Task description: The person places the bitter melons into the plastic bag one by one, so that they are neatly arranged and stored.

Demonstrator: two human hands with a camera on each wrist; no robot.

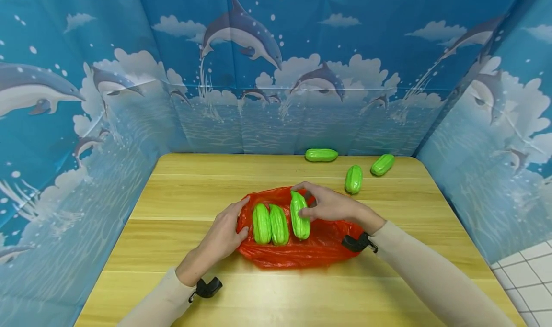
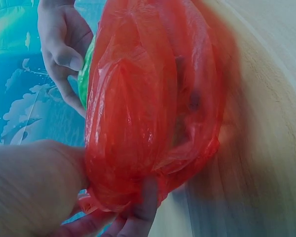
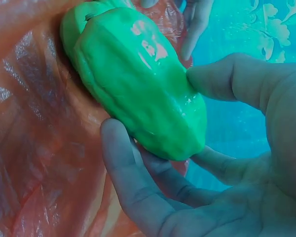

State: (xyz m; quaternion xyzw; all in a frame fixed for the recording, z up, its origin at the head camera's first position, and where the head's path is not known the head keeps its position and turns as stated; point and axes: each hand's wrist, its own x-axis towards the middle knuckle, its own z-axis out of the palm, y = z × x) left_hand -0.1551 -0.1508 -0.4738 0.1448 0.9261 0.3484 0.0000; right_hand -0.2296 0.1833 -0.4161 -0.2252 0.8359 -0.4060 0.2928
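A red plastic bag (image 1: pixel 332 243) lies spread on the wooden table, its mouth facing up. Two glossy, ribbed green gourds (image 1: pixel 261 223) rest side by side at its left end. My right hand (image 1: pixel 327 202) holds another green gourd (image 1: pixel 300 216) over the bag, just right of that pair; in the right wrist view the thumb and fingers grip this gourd (image 3: pixel 143 89) near one end. At the bag's left rim, my left hand (image 1: pixel 224 229) grips the red film. The left wrist view shows its fingers partly behind the bag (image 2: pixel 133 123).
Three more green gourds lie toward the back right of the table (image 1: pixel 185 183): one by the back edge (image 1: pixel 321 155), one at the far right (image 1: pixel 382 164) and one nearer (image 1: pixel 353 179). A dolphin-printed curtain (image 1: pixel 276 116) encloses the back and sides.
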